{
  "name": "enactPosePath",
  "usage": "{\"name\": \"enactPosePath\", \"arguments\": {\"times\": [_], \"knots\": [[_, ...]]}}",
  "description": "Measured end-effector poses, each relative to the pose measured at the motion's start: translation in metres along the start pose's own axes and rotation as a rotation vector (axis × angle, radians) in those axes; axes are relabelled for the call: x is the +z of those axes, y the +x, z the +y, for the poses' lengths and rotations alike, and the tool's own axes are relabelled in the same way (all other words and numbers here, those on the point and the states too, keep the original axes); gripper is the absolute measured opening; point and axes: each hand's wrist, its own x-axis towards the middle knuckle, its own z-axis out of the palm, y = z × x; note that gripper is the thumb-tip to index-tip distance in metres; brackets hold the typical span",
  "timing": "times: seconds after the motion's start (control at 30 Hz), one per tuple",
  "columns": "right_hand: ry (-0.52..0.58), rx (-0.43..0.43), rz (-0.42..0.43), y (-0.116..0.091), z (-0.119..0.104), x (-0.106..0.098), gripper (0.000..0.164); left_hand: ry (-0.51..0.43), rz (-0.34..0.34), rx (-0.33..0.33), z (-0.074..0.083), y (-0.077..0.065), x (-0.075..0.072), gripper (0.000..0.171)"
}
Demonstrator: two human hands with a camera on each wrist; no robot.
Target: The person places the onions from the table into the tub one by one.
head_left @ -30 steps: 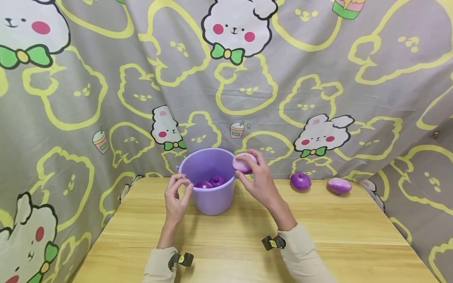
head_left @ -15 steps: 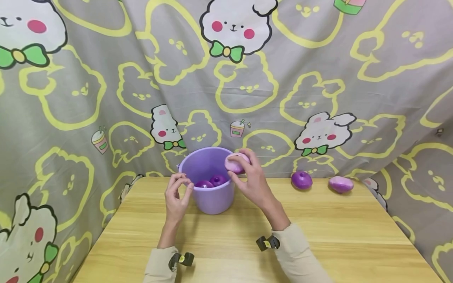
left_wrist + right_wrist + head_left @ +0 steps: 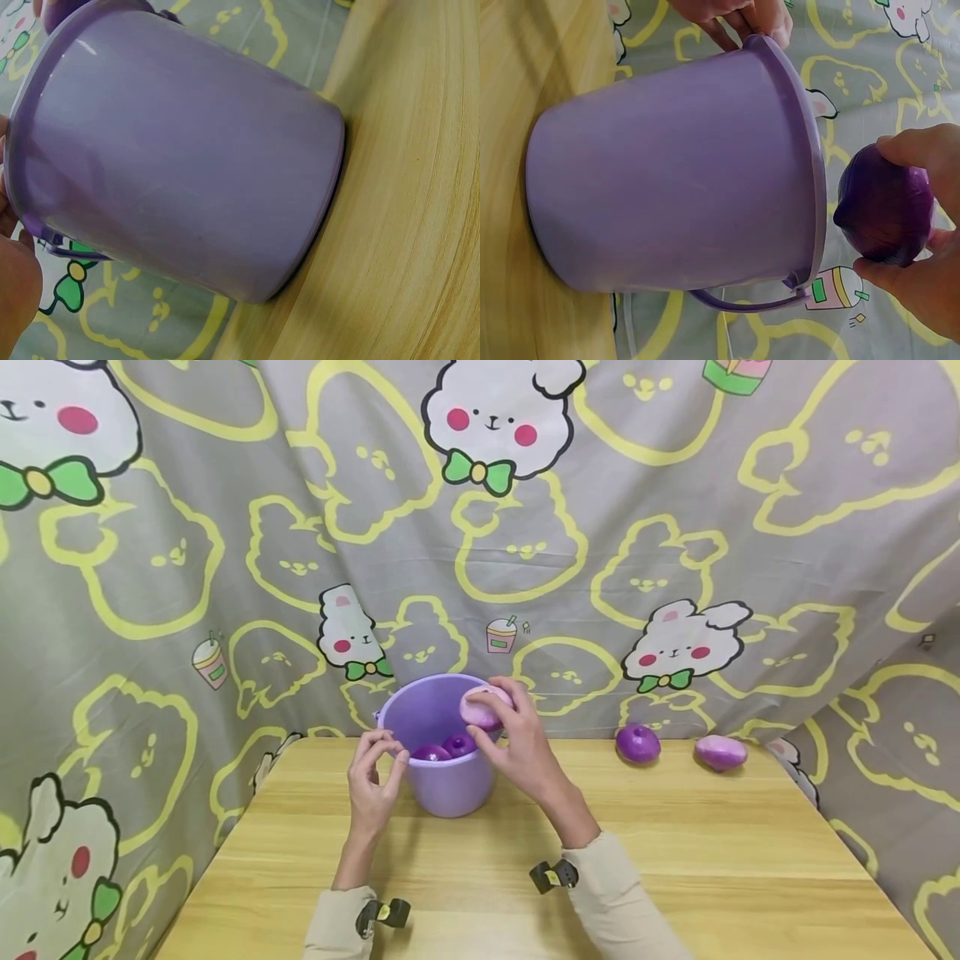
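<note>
A lilac bucket (image 3: 452,789) stands upright at the back of the wooden table. My left hand (image 3: 373,785) pinches its rim on the left side. Over the right part of the bucket's mouth, my right hand (image 3: 521,747) holds a purple onion (image 3: 482,708) between thumb and fingers. The right wrist view has this onion (image 3: 885,206) just above the rim, apart from it, its pointed end towards the bucket. Inside the bucket lie two purple onions, one (image 3: 431,752) nearer the front and another (image 3: 459,744) beside it. Their undersides are hidden by the bucket's wall.
Two more onions rest at the table's back right, a dark purple one (image 3: 637,744) and a paler one (image 3: 721,752). A grey patterned curtain (image 3: 525,568) hangs right behind the table (image 3: 480,877). The bucket's handle (image 3: 742,306) hangs down at its far side.
My right hand has moved left with the onion, from beside the bucket's right rim to over its mouth. My left hand has stayed at the rim.
</note>
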Motion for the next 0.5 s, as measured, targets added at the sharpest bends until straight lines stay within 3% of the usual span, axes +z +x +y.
{"name": "enactPosePath", "arguments": {"times": [0.33,0.5], "knots": [[-0.007,0.006,-0.028,-0.003,-0.002,0.010,0.039,-0.005,0.013,0.031,0.002,0.000,0.000,0.007],[0.003,0.007,-0.031,-0.005,0.000,0.014,0.040,-0.008,0.005,0.015,0.003,0.001,0.001,0.006]]}}
